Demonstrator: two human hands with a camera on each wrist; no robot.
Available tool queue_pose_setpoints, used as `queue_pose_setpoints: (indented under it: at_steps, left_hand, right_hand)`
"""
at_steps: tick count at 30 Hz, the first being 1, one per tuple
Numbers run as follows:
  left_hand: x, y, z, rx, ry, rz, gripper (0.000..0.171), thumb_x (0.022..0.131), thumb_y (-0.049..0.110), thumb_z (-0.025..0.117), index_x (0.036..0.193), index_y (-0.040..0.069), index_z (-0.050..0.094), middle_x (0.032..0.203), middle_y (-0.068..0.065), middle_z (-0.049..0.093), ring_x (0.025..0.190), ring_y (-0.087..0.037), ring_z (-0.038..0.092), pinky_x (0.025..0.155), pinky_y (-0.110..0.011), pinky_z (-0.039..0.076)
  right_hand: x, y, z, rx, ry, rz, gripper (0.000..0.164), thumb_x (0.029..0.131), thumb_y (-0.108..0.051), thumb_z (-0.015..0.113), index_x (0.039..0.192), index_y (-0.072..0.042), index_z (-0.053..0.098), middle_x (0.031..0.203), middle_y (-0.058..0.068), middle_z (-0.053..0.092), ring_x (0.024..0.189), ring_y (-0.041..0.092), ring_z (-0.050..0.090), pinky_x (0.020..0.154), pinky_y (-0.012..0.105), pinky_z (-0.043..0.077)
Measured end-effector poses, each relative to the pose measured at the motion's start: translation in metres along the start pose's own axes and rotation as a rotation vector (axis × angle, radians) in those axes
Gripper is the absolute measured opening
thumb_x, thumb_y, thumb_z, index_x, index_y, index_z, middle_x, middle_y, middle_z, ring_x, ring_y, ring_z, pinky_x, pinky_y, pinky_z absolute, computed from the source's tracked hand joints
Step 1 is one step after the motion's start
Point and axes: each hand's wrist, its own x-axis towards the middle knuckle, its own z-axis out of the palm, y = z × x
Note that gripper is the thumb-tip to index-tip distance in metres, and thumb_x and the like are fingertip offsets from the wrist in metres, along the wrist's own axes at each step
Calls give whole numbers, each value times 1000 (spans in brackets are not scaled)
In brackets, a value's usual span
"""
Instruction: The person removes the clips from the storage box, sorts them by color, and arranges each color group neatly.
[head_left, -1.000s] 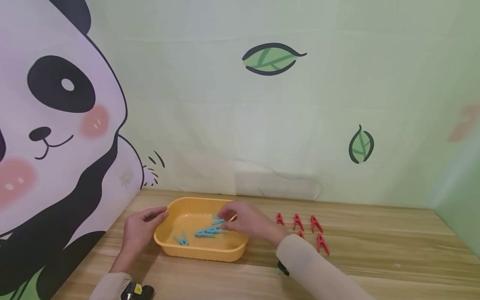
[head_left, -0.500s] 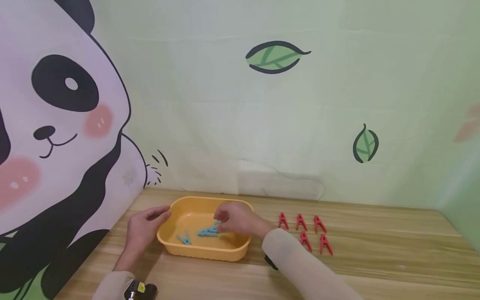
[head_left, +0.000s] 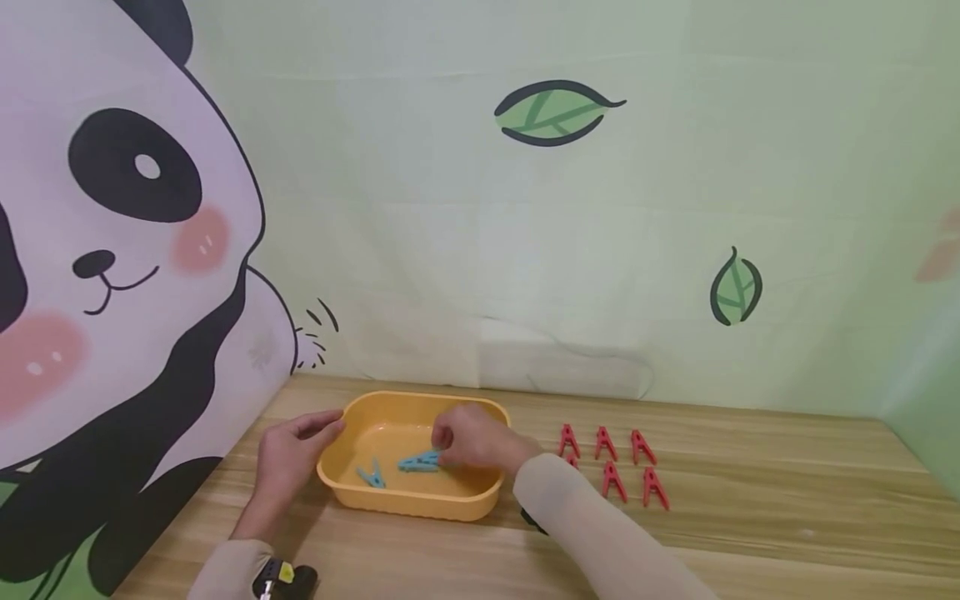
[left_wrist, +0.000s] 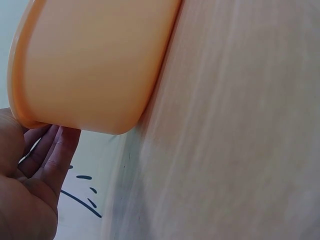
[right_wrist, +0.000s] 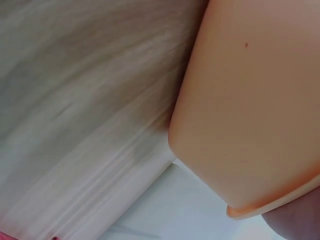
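Note:
A yellow plastic basin (head_left: 412, 505) stands on the wooden table, with blue clothespins inside. One clothespin (head_left: 372, 477) lies apart at the left, and more (head_left: 418, 461) lie in a cluster near the middle. My left hand (head_left: 288, 454) holds the basin's left rim between thumb and fingers; the left wrist view shows this hand (left_wrist: 35, 175) with its fingers against the rim's outer side. My right hand (head_left: 476, 437) reaches over the right side into the basin, fingers curled down beside the clustered clothespins. Its fingertips are hidden, so I cannot tell whether they pinch one.
Several red clothespins (head_left: 611, 482) stand out in two rows on the table (head_left: 750, 492) right of the basin; my right forearm partly covers one. A wall with printed leaves (head_left: 555, 113) rises behind, and a panda picture (head_left: 135, 275) fills the left side.
My right hand has moved left and lower into the basin, covering a blue clothespin seen earlier. My left hand stays on the rim. The head view has shifted slightly.

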Motion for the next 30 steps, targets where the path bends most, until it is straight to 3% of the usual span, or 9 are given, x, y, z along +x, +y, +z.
queue_pose_setpoints:
  at_steps: [7,16,24,30]
  left_hand:
    - [0,2,1,1,-3,0,33,101,23,76,127,2,76,127,-16,75,121,-31,67,77,-5,47]
    - [-2,3,0,2,-13,0,35,101,26,77,128,3,76,128,-16,74,121,-31,67,78,-5,46]
    - [-1,3,1,0,-12,-11,35,101,26,77,128,4,76,129,-15,74,120,-30,67,78,-5,47]
    - [-1,3,0,-1,-32,-29,37,103,28,75,132,5,75,132,-16,72,122,-30,66,85,-12,54]
  right_hand:
    - [-1,1,0,-1,-8,0,11,91,-9,86,96,-10,76,88,-7,68,83,9,60,78,21,53]
    - [-6,0,-3,78,57,-62,9,90,-8,86,94,-9,77,88,-6,72,82,7,63,79,22,54]
    - [-25,-4,-17,203,126,-61,10,95,-12,82,103,-8,77,95,-5,73,91,10,67,85,26,57]
    - [-47,-8,-30,255,197,-56,12,95,-12,82,104,-7,77,96,-5,73,89,11,67,81,26,57]
